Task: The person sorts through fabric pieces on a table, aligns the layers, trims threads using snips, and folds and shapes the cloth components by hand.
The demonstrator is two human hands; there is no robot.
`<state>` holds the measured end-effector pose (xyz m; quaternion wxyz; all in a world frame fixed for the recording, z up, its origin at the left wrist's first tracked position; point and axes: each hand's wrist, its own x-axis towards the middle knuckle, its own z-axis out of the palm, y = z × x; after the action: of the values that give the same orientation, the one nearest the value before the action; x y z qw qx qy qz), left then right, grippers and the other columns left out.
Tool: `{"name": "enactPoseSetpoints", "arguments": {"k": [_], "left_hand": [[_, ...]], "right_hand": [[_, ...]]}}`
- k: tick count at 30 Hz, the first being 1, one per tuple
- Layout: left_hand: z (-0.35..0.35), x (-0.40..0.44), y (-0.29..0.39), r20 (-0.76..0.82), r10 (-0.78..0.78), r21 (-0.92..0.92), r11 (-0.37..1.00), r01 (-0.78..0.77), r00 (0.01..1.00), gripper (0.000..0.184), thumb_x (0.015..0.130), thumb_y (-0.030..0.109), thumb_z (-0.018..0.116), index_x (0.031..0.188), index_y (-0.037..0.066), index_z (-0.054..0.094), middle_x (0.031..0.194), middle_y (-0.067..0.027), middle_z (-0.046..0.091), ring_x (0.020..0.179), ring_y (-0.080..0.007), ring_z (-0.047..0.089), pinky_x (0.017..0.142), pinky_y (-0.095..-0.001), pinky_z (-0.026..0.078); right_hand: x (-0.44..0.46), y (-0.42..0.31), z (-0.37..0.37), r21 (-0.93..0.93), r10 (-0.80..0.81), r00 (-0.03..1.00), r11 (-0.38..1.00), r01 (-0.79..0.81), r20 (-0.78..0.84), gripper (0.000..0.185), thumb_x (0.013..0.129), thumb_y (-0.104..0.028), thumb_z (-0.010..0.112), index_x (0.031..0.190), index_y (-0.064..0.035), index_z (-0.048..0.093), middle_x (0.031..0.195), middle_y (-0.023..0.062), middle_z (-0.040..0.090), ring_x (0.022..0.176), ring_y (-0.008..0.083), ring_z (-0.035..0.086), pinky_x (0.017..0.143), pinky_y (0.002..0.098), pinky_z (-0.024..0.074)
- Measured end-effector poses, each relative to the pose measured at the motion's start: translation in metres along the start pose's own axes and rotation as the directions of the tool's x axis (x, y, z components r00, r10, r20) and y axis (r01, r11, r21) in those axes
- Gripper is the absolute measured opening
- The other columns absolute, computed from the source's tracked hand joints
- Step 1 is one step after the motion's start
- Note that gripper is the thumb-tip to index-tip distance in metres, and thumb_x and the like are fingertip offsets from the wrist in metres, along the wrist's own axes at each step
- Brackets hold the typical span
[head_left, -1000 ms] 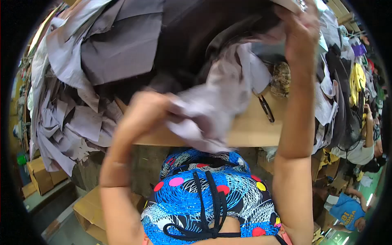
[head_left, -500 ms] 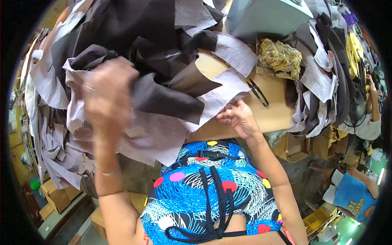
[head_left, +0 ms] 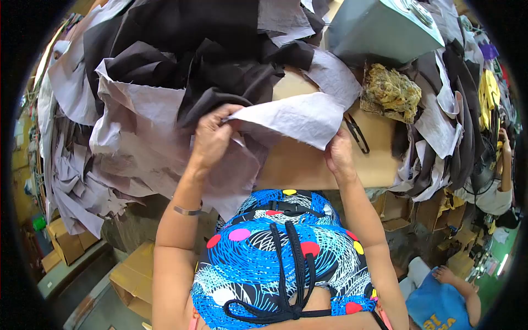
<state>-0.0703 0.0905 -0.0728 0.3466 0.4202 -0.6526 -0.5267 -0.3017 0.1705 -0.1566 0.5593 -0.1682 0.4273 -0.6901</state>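
A pale lavender-grey fabric piece [head_left: 300, 116] with frayed edges is stretched above the tan work surface [head_left: 300, 165]. My left hand [head_left: 213, 137] pinches its left corner. My right hand [head_left: 339, 155] grips its lower right edge, thumb and fingers closed. Just right of that hand lies a pair of black thread snips [head_left: 357, 133]. Dark brown cloth pieces [head_left: 225, 82] are heaped behind my left hand, and paler lavender pieces [head_left: 181, 159] hang over the table's front edge below it.
A grey metal box [head_left: 379, 33] stands at the back. In front of it sits a plastic-wrapped yellowish bundle [head_left: 391, 92]. More fabric [head_left: 434, 118] is piled on the right. Cardboard boxes [head_left: 135, 278] stand on the floor; a person in a blue shirt [head_left: 437, 302] is at lower right.
My left hand has come from the dark heap on the left toward the middle and taken the fabric's left corner. The piece is now raised between both hands.
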Motion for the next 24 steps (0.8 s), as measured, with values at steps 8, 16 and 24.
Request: {"name": "enactPoseSetpoints", "arguments": {"k": [8,16,24], "left_hand": [[0.017,-0.014,0.031,-0.124,0.104,-0.026,0.994,-0.108,0.987,0.022,0.080,-0.010,0.048,0.097,-0.001,0.060,0.090,-0.0029,0.062,0.083,-0.0071,0.055,0.075,-0.0203,0.043],[0.040,-0.032,0.014,0.013,0.597,0.277,0.769,-0.577,0.802,0.027,0.066,-0.008,0.060,0.089,0.005,0.060,0.097,-0.0107,0.065,0.087,-0.0310,0.062,0.078,-0.0367,0.048],[0.039,-0.026,-0.030,0.098,0.568,0.387,0.735,-0.557,0.817,0.023,0.069,-0.001,0.063,0.090,0.006,0.058,0.096,-0.0103,0.063,0.090,-0.0304,0.060,0.081,-0.0374,0.047]], "right_hand": [[-0.021,-0.023,0.011,-0.376,0.555,0.735,0.824,-0.424,0.388,0.019,0.086,-0.010,0.052,0.102,-0.0015,0.055,0.095,0.0120,0.063,0.075,0.0174,0.062,0.074,0.0294,0.0491],[0.054,0.015,0.059,-0.887,0.153,0.938,0.402,0.230,0.312,0.035,0.082,-0.026,0.062,0.105,-0.0009,0.056,0.099,0.0093,0.059,0.095,0.0168,0.056,0.084,0.0321,0.0454],[0.046,-0.020,0.059,-0.113,0.425,0.845,0.905,-0.411,0.325,0.038,0.081,-0.032,0.062,0.102,-0.0003,0.057,0.097,0.0085,0.060,0.092,0.0148,0.057,0.082,0.0312,0.0463]]}}
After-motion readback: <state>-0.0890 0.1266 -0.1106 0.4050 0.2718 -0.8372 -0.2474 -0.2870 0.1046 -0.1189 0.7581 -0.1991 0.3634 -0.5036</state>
